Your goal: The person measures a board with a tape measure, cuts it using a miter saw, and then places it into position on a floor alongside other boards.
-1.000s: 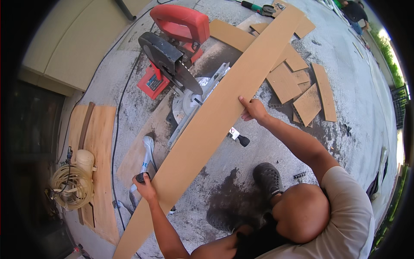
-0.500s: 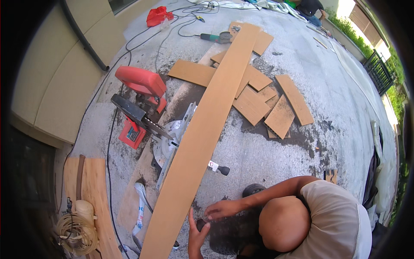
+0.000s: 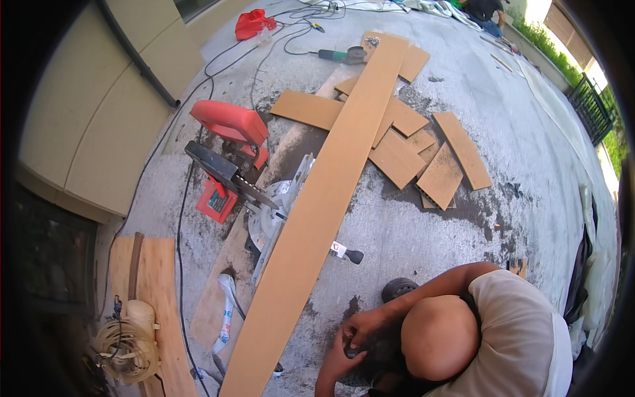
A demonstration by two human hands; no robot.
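The left hand [image 3: 336, 362] clamps its fingers on a small black object [image 3: 350, 349] beside the plank [image 3: 314, 228]; I cannot tell the right hand's [image 3: 365, 324] grip. Best steady it without bumping the plank.

The left hand [image 3: 338, 360] and right hand [image 3: 364, 325], the 2 close together, lie left of the bent knee [image 3: 440, 339]. The right arm [image 3: 440, 286] slants down from the shoulder [image 3: 497, 291], fingers curled; the left forearm [image 3: 325, 386] enters at the lower edge, thumb pointing rightward.
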